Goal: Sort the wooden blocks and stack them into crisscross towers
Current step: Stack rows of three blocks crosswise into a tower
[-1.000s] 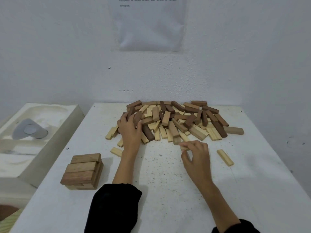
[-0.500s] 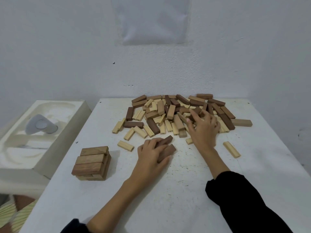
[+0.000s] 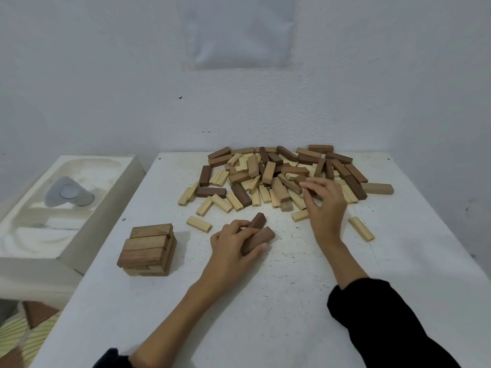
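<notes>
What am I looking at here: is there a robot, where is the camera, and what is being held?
No robot here: a person works with bare hands, and the one picture comes from a camera on their head, looking forward and down. On the white table lies a mixed pile of pale and dark wooden blocks, with a short crisscross tower at the front left. The left hand grips two dark blocks near the table's middle. The right hand reaches into the pile's near edge, fingers curled; whether it grips a block I cannot tell. A moulded white tray sits beside the table, on the left.
</notes>
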`<state>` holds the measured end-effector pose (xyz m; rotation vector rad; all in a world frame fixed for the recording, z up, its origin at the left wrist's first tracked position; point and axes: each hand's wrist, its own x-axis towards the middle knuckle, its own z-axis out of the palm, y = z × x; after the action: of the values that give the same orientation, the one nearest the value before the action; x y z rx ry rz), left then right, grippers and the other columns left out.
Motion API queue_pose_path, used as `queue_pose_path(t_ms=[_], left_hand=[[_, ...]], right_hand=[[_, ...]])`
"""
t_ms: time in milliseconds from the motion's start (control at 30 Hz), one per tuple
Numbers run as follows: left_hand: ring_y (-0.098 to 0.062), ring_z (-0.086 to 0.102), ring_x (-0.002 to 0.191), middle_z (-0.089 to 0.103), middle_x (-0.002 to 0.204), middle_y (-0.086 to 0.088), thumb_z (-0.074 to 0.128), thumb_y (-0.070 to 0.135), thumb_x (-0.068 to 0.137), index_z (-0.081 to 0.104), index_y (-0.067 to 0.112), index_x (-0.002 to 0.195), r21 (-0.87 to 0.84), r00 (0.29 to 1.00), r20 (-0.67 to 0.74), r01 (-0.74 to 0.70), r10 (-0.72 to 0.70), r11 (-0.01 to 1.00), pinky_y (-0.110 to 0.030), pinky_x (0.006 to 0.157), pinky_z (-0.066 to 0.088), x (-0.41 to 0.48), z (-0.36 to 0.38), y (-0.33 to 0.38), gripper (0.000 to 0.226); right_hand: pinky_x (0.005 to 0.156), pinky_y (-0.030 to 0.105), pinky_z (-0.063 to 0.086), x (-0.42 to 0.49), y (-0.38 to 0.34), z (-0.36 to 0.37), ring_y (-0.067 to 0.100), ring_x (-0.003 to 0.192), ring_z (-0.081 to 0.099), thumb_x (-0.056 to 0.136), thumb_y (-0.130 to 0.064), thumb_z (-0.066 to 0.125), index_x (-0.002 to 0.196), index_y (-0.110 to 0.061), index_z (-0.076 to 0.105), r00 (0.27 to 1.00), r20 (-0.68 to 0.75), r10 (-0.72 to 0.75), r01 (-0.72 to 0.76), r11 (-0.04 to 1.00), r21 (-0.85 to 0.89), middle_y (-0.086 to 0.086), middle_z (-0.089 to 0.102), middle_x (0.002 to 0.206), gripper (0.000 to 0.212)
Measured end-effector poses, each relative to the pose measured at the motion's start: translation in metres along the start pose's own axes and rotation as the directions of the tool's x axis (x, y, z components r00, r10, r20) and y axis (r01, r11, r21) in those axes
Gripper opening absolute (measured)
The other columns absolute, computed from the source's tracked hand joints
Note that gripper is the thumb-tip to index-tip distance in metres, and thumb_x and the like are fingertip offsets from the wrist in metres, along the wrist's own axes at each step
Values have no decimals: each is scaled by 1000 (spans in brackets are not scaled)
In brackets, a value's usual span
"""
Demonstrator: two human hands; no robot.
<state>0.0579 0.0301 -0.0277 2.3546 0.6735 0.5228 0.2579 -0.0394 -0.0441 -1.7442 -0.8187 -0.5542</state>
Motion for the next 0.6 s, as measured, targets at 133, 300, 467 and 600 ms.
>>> queue_pose_path(t_ms=[133,300,467,600], left_hand=[[-3,39,111,45,115,19,49,58,78,67,35,106,-32,999,-18,42,-43,999,-42,102,31,-2,-8,-8,41],[3,26,112,37,122,19,69,38,82,68,30,100,8,996,-64,55,-55,998,-38,102,30,-2,-6,-13,20],[6,23,109,38,120,19,70,37,81,66,28,97,30,996,-90,10,-7,1000,-32,100,26,-3,0,-14,18],[6,26,106,39,121,17,66,39,84,66,27,107,54,999,-45,-16,19,998,-26,97,23,-2,0,-14,25]], right_hand=[[80,4,37,-28,-22,-27,6,88,46,70,4,75,84,-7,72,994,74,-86,87,996,-5,6,63,86,18],[74,3,36,-71,-41,-52,8,82,41,61,8,79,76,-12,71,942,323,-92,114,992,-50,0,59,79,26],[67,8,37,-88,-49,-64,11,78,45,61,2,81,78,-17,70,906,423,-33,87,990,-109,-3,56,80,28],[61,8,39,-88,-53,-65,15,75,52,66,-7,82,83,-17,71,887,462,8,39,995,-92,-1,55,84,22]])
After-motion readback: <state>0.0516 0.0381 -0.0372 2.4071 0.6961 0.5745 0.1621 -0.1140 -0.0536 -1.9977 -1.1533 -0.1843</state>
